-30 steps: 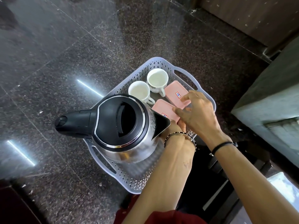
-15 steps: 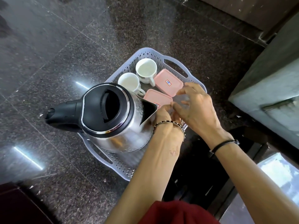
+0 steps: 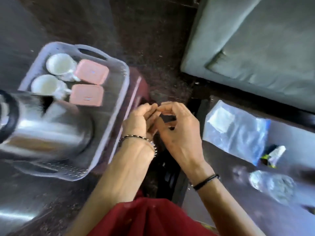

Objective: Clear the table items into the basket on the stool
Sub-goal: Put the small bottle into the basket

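The lilac perforated basket [image 3: 121,82] sits at the left on a maroon stool [image 3: 140,86]. It holds a steel kettle [image 3: 51,133] with a black lid, two white cups [image 3: 59,65] [image 3: 46,85] and two pink boxes [image 3: 92,74] [image 3: 87,95]. Just right of the basket my left hand [image 3: 139,120] and my right hand [image 3: 180,130] meet fingertip to fingertip, fingers curled, with nothing visible in them. On the dark table [image 3: 238,198] at the right lie a clear plastic bag [image 3: 238,132], a small packet [image 3: 274,154] and a crumpled clear wrap [image 3: 272,186]. The picture is blurred.
A grey cushioned seat [image 3: 255,40] fills the upper right, behind the table. Dark speckled floor [image 3: 153,31] lies around the stool. A narrow gap separates the stool from the table's edge, under my hands.
The view has swung to the right, bringing the table and its items into sight. Both hands have come out of the basket and now hover beside its right wall.
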